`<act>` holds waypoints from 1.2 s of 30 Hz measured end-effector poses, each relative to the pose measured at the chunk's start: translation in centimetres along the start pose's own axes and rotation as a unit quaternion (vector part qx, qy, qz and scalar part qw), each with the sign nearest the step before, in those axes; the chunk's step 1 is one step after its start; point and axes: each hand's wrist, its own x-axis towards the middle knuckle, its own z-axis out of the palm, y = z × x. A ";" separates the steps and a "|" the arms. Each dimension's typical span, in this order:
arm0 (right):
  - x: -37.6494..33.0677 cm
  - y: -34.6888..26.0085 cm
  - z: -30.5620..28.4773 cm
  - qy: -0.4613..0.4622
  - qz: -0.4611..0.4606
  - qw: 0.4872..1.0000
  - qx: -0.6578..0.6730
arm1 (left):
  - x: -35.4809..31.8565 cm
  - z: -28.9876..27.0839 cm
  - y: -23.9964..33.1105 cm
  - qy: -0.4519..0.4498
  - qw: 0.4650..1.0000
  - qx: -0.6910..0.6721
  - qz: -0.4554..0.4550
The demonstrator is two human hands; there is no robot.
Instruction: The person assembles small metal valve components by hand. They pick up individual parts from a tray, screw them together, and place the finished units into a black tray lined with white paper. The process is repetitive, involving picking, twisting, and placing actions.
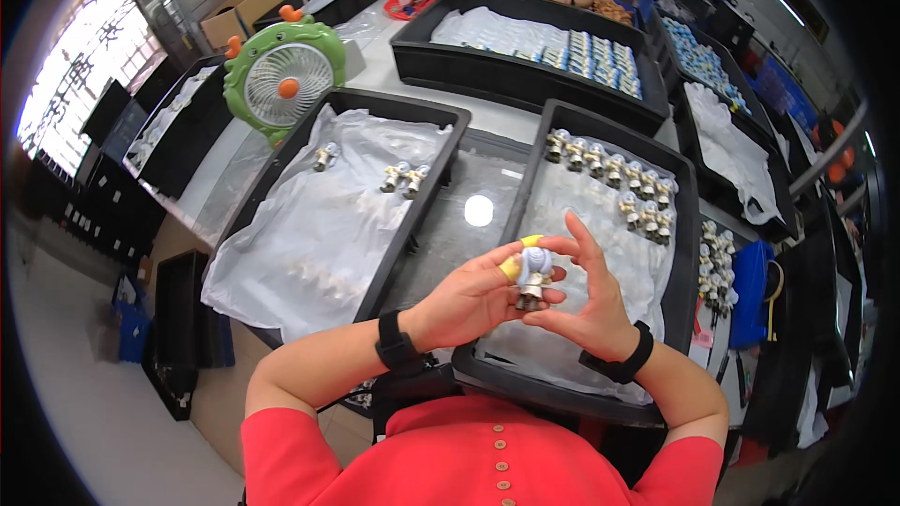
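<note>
Both hands, left hand and right hand, pinch one small figurine (three figurines sit in the left tray, more in the right tray).

The near half of the right tray lies open under white liner; rows of small figures crowd its far edge. The left tray is mostly open, three figures at the back.

A small toy figure is held up in the air between both hands, over the near end of the black tray on the right. It stands upright. It has a pale bluish-white round top and a darker, brownish bottom.
</note>
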 end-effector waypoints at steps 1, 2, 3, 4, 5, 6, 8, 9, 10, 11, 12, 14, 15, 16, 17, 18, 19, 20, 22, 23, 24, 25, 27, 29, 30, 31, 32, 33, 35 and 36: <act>-0.1 -0.5 -0.1 0.003 0.012 1.000 0.006 | 0.0 -0.2 -0.1 0.000 1.000 0.000 0.006; -0.1 -0.5 -0.1 0.007 0.012 1.000 0.006 | 0.0 -0.2 -0.2 0.014 1.000 -0.001 0.005; 0.0 -0.4 -0.1 0.011 0.013 1.000 0.006 | 0.0 -0.1 0.0 0.033 0.999 0.003 0.003; 0.0 -0.4 -0.2 0.015 0.013 1.000 0.006 | -0.1 0.1 0.4 0.052 0.999 0.006 0.001; -0.1 -0.3 -0.3 0.020 0.037 0.999 0.010 | -0.2 0.5 1.1 0.080 0.997 0.015 0.015; -0.1 -0.1 -0.3 0.022 0.039 0.999 0.011 | -0.3 0.9 2.1 0.108 0.993 0.024 0.028; -0.1 0.4 -0.5 0.029 0.047 0.998 0.009 | -0.7 1.2 5.1 0.144 0.986 0.060 0.063; -0.1 0.4 -0.5 0.030 0.053 0.998 0.009 | -0.7 0.8 6.9 0.146 0.983 0.087 0.069; -0.1 0.3 -0.7 0.029 0.051 0.998 0.004 | -0.8 -0.1 9.0 0.116 0.982 0.119 0.094; -0.1 0.3 -0.8 0.030 0.049 0.998 0.000 | -1.0 0.3 11.4 0.157 0.962 0.196 0.104; 0.0 0.2 -0.8 0.031 0.044 0.999 0.000 | -1.1 -0.6 13.8 0.190 0.921 0.324 0.103; 0.0 -0.2 -0.9 0.038 0.047 0.998 0.002 | -0.9 -3.8 17.6 0.246 0.844 0.467 0.095; 0.1 -0.4 -1.0 0.042 0.047 0.998 0.001 | -0.8 -5.4 18.6 0.302 0.804 0.507 0.081; 0.1 -0.5 -1.0 0.047 0.049 0.998 -0.001 | -0.5 -8.1 19.1 0.344 0.748 0.562 0.078; 0.2 -0.5 -0.9 0.049 0.047 0.998 -0.001 | -0.7 -11.6 19.4 0.388 0.686 0.611 0.073; 0.4 -0.4 -0.9 0.054 0.048 0.997 -0.002 | -0.7 -14.3 19.1 0.435 0.596 0.670 0.079; 0.4 -0.2 -1.0 0.058 0.047 0.997 -0.003 | -0.4 -16.0 18.8 0.473 0.555 0.684 0.028; 0.3 -0.1 -1.1 0.065 0.048 0.997 -0.007 | 0.1 -18.7 18.2 0.490 0.514 0.703 0.028; 0.4 0.3 -1.3 0.071 0.047 0.996 -0.008 | 0.3 -23.0 17.0 0.461 0.448 0.765 0.041; 0.3 0.3 -1.4 0.073 0.048 0.996 -0.009 | 0.2 -23.1 16.7 0.450 0.449 0.772 0.009; 0.2 0.3 -1.4 0.074 0.048 0.996 -0.010 | 0.3 -23.1 16.5 0.439 0.449 0.778 -0.023; 0.3 0.2 -1.5 0.076 0.048 0.996 -0.015 | 0.4 -23.0 16.7 0.439 0.460 0.771 -0.030; 0.3 0.1 -1.5 0.082 0.054 0.995 -0.022 | 0.8 -21.7 16.6 0.435 0.483 0.758 -0.051; 0.3 0.2 -1.4 0.070 0.060 0.995 -0.024 | 0.7 -23.4 16.4 0.418 0.424 0.803 -0.028; 0.1 0.3 -1.5 0.071 0.069 0.995 -0.030 | 1.2 -23.4 16.2 0.399 0.398 0.826 -0.012; 0.4 0.6 -1.2 0.061 0.045 0.996 -0.047 | 0.9 -23.5 16.4 0.418 0.447 0.789 -0.051; 0.3 0.8 -1.1 0.053 0.047 0.996 -0.045 | 1.1 -22.8 16.6 0.428 0.498 0.749 -0.089; 0.4 1.3 -0.9 0.037 0.041 0.997 -0.057 | 0.6 -23.0 16.8 0.424 0.504 0.746 -0.097; 0.6 2.6 -1.1 -0.008 0.044 0.995 -0.087 | 0.2 -22.4 17.0 0.410 0.519 0.741 -0.115; 0.7 3.3 -1.8 -0.038 0.053 0.992 -0.106 | -0.1 -21.5 17.2 0.401 0.529 0.738 -0.125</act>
